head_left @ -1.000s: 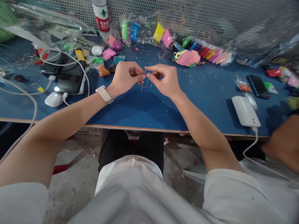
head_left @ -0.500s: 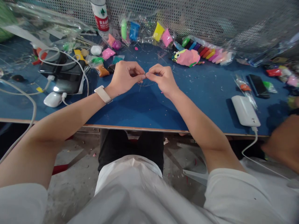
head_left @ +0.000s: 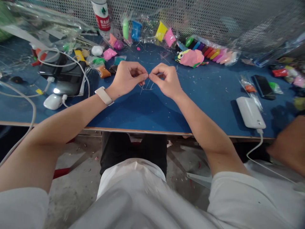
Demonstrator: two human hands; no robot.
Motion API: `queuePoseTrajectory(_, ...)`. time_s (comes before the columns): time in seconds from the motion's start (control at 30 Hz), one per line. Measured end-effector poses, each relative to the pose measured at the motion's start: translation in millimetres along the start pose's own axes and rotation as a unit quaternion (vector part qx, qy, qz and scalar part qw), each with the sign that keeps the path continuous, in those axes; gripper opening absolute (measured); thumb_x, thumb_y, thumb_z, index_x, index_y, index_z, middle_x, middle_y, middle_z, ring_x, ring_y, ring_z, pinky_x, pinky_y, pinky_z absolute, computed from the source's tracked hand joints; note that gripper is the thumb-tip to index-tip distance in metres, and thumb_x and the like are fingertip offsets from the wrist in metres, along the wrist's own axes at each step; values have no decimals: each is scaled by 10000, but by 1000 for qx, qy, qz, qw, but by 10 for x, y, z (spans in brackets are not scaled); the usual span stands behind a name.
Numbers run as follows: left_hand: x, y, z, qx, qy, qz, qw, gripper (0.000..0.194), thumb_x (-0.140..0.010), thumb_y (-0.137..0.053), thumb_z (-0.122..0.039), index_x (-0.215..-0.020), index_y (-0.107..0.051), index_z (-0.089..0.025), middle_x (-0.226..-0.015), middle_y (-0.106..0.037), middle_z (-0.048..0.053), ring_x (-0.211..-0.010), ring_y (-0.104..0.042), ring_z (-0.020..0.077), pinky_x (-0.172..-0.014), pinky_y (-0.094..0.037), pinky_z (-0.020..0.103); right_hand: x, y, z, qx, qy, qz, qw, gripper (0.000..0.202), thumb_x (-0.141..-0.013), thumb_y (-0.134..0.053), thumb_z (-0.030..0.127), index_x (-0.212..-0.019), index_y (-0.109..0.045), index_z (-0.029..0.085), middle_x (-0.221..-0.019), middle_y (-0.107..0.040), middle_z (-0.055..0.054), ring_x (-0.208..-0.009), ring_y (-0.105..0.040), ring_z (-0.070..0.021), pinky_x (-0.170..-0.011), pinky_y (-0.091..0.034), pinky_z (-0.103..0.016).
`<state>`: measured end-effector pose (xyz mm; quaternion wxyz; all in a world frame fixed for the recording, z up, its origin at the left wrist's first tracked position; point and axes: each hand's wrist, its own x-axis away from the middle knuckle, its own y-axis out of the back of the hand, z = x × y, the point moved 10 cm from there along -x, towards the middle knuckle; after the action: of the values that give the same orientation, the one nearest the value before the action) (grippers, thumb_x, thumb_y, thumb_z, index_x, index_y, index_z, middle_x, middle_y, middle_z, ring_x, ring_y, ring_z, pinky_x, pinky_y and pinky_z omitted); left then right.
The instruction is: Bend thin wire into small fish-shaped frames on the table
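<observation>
Over the blue tabletop (head_left: 143, 116), my left hand (head_left: 128, 78) and my right hand (head_left: 167, 80) meet at their fingertips. Each is closed in a pinch, thumb against forefinger. Whatever they hold, if anything, is too small or too hidden to make out. Thin pale lines show on the table surface just below the fingers. Beyond my right hand lies a pink modelling-clay figure (head_left: 192, 58) with a yellow head, a googly eye and green bits. A tiny pink clay scrap (head_left: 138, 49) sits past the fingertips.
Bagged clay sticks (head_left: 214, 54), a yellow clay packet (head_left: 161, 31) and a water bottle (head_left: 101, 16) line the back by the mesh panel. Black devices with cables (head_left: 68, 78) stand left. A white power bank (head_left: 250, 112) and dark phone (head_left: 264, 86) lie right, near another person's arm (head_left: 289, 146).
The fingertips of both hands have come slightly closer together and now touch. A tiny dark speck seen between them before is no longer visible. The objects on the table stay put.
</observation>
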<state>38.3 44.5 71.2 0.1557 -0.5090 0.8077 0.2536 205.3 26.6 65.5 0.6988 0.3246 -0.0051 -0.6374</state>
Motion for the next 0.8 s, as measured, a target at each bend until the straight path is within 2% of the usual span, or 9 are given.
queuePoseTrajectory(0.17,-10,-11,-10,-2,0,12,1000,419,-938,-958,-696,-900,-816,-304,-787,-808,14,-718,-700,168,-695,-680,400,-31,-116,-100,-14,-2,36,999,442,-1021,-833,705,-916,-744,285,-1237,-782,-76,-1197,-726,-298,-1038,-678,-470)
queuePoseTrajectory(0.33,-16,-4,-12,-7,-3,7,1000,331,-891,-996,-594,-870,-812,-320,-782,-804,40,-690,-734,229,-669,-688,440,-51,-258,-257,-61,-32,70,995,457,-1050,-787,693,-905,-721,264,-1288,-784,-78,-1181,-745,-293,-1092,-679,-525)
queuePoseTrajectory(0.43,-13,-6,-9,-1,0,5,1000,349,-881,-1008,-589,-873,-807,-304,-760,-795,40,-678,-734,226,-669,-689,426,-11,-204,-100,-24,11,67,997,376,-1038,-817,630,-920,-737,283,-1287,-794,-82,-1201,-751,-319,-1160,-652,-581)
queuePoseTrajectory(0.6,-24,-14,19,18,-2,14,1000,528,-899,-972,-768,-898,-803,-268,-748,-783,21,-677,-701,164,-655,-656,379,81,24,243,72,101,21,992,222,-938,-937,487,-1038,-809,335,-1296,-807,-101,-1294,-728,-407,-1280,-562,-683)
queuePoseTrajectory(0.7,-34,-17,56,19,-3,19,1000,558,-913,-945,-808,-916,-790,-271,-739,-775,6,-689,-677,139,-654,-632,361,83,61,267,104,111,17,988,257,-907,-969,489,-1079,-833,355,-1295,-817,-101,-1303,-717,-438,-1293,-539,-730)
queuePoseTrajectory(0.8,-31,-24,81,15,-1,17,1000,527,-927,-953,-765,-915,-780,-267,-738,-771,6,-675,-684,141,-654,-634,366,63,51,240,118,116,20,986,294,-890,-990,532,-1079,-845,358,-1272,-824,-98,-1293,-711,-452,-1282,-535,-760)
